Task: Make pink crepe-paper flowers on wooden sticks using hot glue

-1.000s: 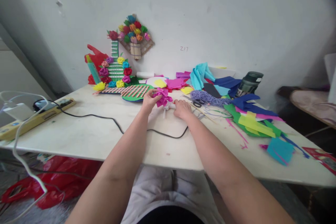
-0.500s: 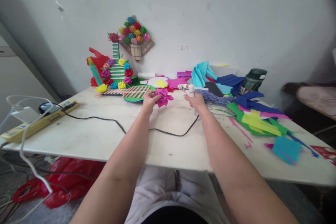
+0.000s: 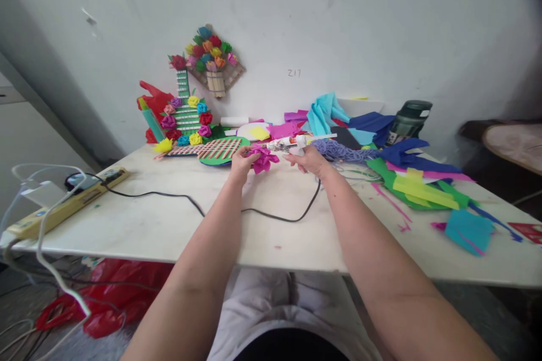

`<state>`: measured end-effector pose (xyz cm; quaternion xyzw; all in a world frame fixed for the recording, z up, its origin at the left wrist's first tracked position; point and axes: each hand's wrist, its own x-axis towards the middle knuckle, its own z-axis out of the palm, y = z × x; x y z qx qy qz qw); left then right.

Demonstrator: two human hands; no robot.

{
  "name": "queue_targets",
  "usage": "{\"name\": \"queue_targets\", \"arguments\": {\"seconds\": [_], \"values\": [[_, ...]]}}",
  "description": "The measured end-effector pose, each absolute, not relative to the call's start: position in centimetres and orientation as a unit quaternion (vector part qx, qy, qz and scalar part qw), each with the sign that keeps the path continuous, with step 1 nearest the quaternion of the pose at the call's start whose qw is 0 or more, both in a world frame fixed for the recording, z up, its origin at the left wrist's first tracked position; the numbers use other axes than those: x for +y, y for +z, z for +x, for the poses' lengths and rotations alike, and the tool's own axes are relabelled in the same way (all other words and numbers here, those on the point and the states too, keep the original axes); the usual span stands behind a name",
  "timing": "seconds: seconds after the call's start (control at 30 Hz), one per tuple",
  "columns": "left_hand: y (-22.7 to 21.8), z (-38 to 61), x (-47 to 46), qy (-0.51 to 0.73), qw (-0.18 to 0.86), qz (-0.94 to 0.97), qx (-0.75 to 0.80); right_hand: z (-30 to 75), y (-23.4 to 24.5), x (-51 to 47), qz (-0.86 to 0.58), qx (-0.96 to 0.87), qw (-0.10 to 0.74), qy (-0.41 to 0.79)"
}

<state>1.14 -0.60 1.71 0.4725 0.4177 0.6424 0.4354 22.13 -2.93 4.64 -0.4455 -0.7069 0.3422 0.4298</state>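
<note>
A magenta paper flower (image 3: 263, 158) is pinched in the fingers of my left hand (image 3: 242, 161), just above the table. My right hand (image 3: 309, 161) grips the handle of a white hot glue gun (image 3: 300, 141), with a glue stick poking out of its back end. The gun's nozzle points left and sits close behind the flower; whether it touches the petals I cannot tell. Left of the flower lies a green oval panel (image 3: 224, 150) crossed with pinkish sticks, its right edge partly behind my left hand.
A yellow power strip (image 3: 70, 203) lies at the left, its black cord (image 3: 148, 190) running across the table. Purple yarn (image 3: 342, 152), coloured paper (image 3: 423, 189) and a dark bottle (image 3: 409, 121) are on the right. A flower-covered stick guitar (image 3: 187, 113) leans at the back.
My right hand has moved the glue gun left, bringing its nozzle to the flower. My left hand keeps hold of the flower in about the same place.
</note>
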Motion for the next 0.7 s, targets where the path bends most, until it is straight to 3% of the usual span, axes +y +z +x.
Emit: {"name": "queue_targets", "arguments": {"seconds": [0.7], "values": [[1.5,1.3,-0.4,0.639,0.422,0.481,0.427,21.5,4.8,-2.8,-0.508,-0.754,0.374,0.181]]}}
